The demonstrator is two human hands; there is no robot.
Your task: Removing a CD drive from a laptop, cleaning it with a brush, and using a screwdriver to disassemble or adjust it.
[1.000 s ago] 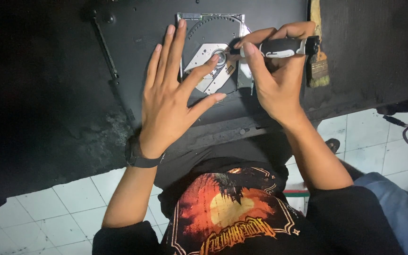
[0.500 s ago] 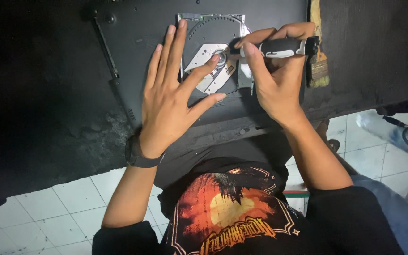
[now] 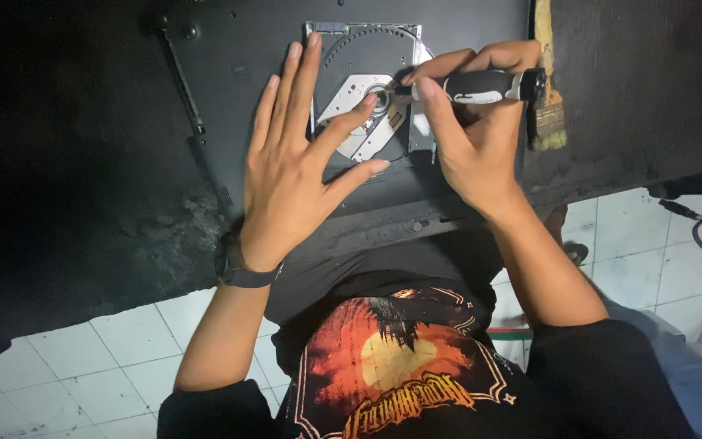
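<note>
Pressing my left hand (image 3: 294, 175), fingers spread, on the thin fragile silver disc drive (image 3: 365, 97); right hand (image 3: 469, 134) fingers clamp the black-handled screwdriver (image 3: 481, 85).

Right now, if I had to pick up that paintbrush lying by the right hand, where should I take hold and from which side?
Grip the paintbrush by its pale wooden handle, coming from the far side of the dark table. It lies flat, bristles towards the person, and the right hand with its black screwdriver crowds the ferrule. The handle's far end is likely the clearest part.
</note>
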